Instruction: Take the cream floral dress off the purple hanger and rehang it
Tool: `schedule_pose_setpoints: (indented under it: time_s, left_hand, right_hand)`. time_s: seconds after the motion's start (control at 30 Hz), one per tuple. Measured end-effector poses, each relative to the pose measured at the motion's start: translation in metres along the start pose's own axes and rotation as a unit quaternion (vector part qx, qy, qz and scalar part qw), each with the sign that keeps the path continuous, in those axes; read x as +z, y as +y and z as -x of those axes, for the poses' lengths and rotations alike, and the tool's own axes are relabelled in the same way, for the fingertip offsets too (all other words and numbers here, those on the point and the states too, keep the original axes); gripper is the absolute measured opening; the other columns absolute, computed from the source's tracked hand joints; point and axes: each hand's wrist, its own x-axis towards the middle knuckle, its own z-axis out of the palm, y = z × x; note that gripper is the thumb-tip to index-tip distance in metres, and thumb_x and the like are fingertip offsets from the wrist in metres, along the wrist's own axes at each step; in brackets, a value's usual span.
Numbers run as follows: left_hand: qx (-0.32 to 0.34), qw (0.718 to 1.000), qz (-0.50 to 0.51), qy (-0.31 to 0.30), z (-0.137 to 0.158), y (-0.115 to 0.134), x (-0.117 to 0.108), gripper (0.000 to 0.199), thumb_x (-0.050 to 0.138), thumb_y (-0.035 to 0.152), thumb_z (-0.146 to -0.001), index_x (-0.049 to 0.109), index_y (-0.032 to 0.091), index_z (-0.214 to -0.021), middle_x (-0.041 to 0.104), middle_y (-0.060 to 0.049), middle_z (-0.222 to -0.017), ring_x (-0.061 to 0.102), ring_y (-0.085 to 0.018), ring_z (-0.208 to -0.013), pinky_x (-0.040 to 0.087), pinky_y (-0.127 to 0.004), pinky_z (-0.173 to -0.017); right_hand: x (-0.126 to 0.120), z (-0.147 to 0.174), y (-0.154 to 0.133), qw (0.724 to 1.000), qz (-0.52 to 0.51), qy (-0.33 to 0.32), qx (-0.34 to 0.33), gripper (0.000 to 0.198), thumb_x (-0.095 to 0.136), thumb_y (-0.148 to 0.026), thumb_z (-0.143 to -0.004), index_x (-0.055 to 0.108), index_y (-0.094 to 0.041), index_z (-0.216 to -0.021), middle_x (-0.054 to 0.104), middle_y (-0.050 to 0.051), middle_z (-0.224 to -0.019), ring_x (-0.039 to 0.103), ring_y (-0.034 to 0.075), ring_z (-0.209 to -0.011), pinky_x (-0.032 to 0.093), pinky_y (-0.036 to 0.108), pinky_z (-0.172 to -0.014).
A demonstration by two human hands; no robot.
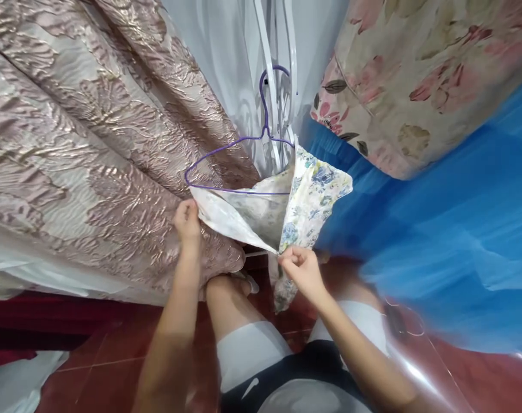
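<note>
A white dress with a blue floral print [319, 189] hangs by its right shoulder from a purple hanger [226, 148]. The hanger's hook is over a white rack bar, and its left arm is bare. My left hand [187, 221] pinches the dress's loose left edge just below the hanger's left end. Lower down, my right hand [302, 267] pinches the front edge where the opening comes to a point. Between my hands the fabric is stretched, with its pale inner side showing. The lower part of the garment hangs down behind my right hand.
Pink brocade fabric [115, 143] hangs close on the left. Rose-print cloth [416, 86] and bright blue fabric [437, 229] hang on the right. White rack bars [265, 34] rise behind the hanger. Below is a red tiled floor [97, 367].
</note>
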Motion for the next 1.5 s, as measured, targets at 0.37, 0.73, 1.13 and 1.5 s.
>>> schedule_pose_setpoints:
  time_s: [0.37, 0.73, 1.13, 1.5]
  left_hand:
    - [-0.032, 0.969, 0.146, -0.195, 0.071, 0.165, 0.044, 0.018, 0.052, 0.028, -0.102, 0.067, 0.019, -0.099, 0.068, -0.002, -0.082, 0.062, -0.014, -0.069, 0.048, -0.024, -0.067]
    - [-0.118, 0.902, 0.266, -0.318, 0.063, 0.222, 0.049, 0.007, 0.056, 0.023, -0.101, 0.062, 0.022, -0.101, 0.067, -0.001, -0.092, 0.065, -0.014, -0.086, 0.049, -0.023, -0.078]
    - [-0.228, 0.732, 0.18, -0.616, 0.166, 0.166, 0.037, 0.02, 0.061, 0.034, -0.093, 0.07, 0.016, -0.092, 0.067, -0.004, -0.09, 0.061, -0.021, -0.084, 0.05, -0.031, -0.081]
    - [-0.158, 0.953, 0.181, -0.184, 0.059, 0.157, -0.025, 0.033, 0.069, 0.041, -0.088, 0.064, 0.016, -0.066, 0.057, -0.002, -0.07, 0.054, -0.018, -0.067, 0.045, -0.028, -0.063]
  right_hand:
    - [-0.064, 0.021, 0.06, 0.987, 0.159, 0.023, 0.028, 0.027, 0.063, -0.04, -0.084, 0.056, -0.02, -0.067, 0.055, -0.002, -0.057, 0.052, 0.015, -0.054, 0.042, 0.026, -0.054]
    - [-0.058, 0.016, -0.018, 0.968, 0.097, -0.216, -0.08, 0.039, 0.066, -0.053, -0.092, 0.067, -0.015, -0.086, 0.064, 0.002, -0.077, 0.058, 0.017, -0.07, 0.049, 0.027, -0.067]
    - [-0.138, -0.021, -0.089, 0.937, 0.159, 0.1, -0.295, 0.023, 0.078, -0.035, -0.073, 0.064, -0.02, -0.064, 0.059, -0.001, -0.06, 0.05, 0.015, -0.054, 0.046, 0.027, -0.055]
    - [-0.135, -0.163, -0.143, 0.936, 0.186, -0.019, -0.298, 0.035, 0.08, -0.048, -0.075, 0.063, -0.019, -0.067, 0.054, -0.003, -0.062, 0.046, 0.011, -0.057, 0.035, 0.023, -0.052]
